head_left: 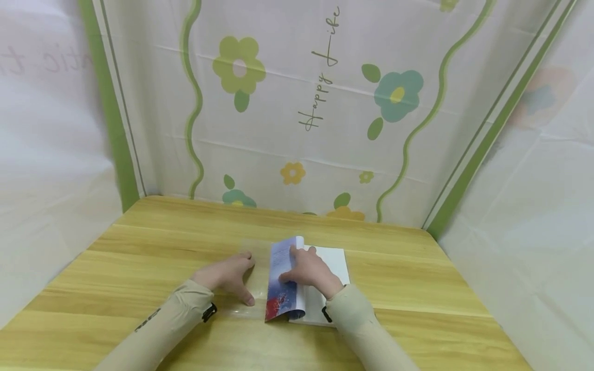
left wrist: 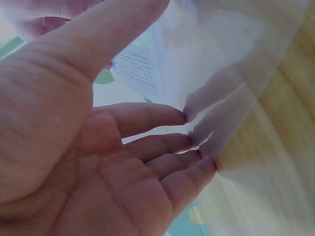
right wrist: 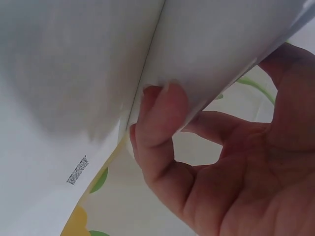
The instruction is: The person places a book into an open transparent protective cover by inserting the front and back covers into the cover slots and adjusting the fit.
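A book lies on the table with its blue and red cover (head_left: 280, 281) folded up and curling over at one edge, beside a white page (head_left: 335, 261). My right hand (head_left: 312, 269) holds this cover, thumb on the printed face. In the right wrist view, curled fingers (right wrist: 165, 115) reach onto the cover's white inner side near the crease. A clear plastic film (left wrist: 221, 54) extends left from the book. My left hand (head_left: 232, 278) rests on it with fingers spread, and its fingertips (left wrist: 206, 167) touch the film near its edge in the left wrist view.
The wooden table (head_left: 413, 288) runs under everything. A white curtain (head_left: 283, 129) printed with flowers and lettering hangs behind its far edge, and pale sheets hang at both sides. A small printed code (right wrist: 77, 170) shows on the white page.
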A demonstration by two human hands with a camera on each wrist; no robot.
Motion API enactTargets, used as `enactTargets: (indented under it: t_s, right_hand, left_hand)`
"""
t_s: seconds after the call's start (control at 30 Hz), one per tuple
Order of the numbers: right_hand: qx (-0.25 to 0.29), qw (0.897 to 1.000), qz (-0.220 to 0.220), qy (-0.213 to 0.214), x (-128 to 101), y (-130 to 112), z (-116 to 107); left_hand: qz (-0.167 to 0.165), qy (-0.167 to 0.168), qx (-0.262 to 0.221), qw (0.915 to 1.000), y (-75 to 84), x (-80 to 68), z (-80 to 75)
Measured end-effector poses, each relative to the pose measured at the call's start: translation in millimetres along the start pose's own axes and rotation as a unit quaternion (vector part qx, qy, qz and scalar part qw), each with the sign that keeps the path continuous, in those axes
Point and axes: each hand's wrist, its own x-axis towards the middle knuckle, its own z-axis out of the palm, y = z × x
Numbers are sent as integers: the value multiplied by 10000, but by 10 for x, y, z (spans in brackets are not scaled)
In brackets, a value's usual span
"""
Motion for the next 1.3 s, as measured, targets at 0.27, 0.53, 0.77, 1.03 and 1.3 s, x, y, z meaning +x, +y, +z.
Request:
enactTargets:
  t_s: [0.27,0.53,0.77,1.03,1.3]
  right_hand:
    - [-59,9999,85,-18,-12,-23,-10]
    - [-285,9995,-79,-132,2,-84,-30]
    - [-393,9991,-57,-119,9,-97,-14]
    - [-263,9996,41,27,-16,-109,16]
    - [-368,9992,84,149,-25,-93,50]
  left_hand:
    - [-10,40,-35,10000,13,5,-3]
    - [38,83,34,10000,-13,9,20]
    - [35,45,99,9999,-9,16,21]
    - [44,28,62,10000,-16,26,26]
    - [67,69,40,9999,-35,30,34]
